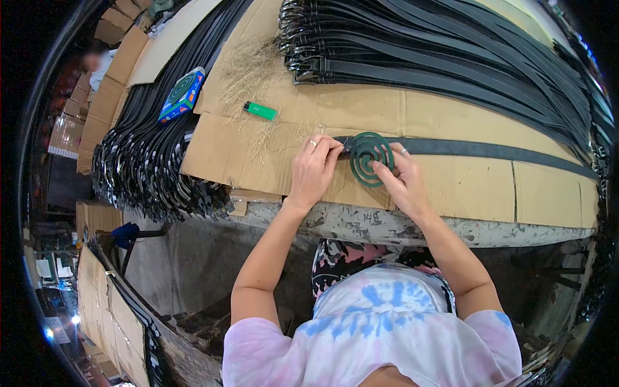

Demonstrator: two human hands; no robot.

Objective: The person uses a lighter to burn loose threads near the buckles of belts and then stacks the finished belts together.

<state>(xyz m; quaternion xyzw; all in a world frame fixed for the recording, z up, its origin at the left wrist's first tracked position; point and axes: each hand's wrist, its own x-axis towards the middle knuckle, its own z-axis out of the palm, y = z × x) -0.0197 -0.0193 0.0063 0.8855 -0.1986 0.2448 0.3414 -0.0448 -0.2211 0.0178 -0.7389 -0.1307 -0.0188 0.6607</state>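
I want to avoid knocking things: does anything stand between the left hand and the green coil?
Nothing visible blocks the left hand from the green coil, held by the right hand. Behind the narrow gap, something dark, apparently part of the black belt, shows.

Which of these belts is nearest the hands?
The single dark belt, lying by itself on the cardboard with one end at the left hand; the others are bunched together.
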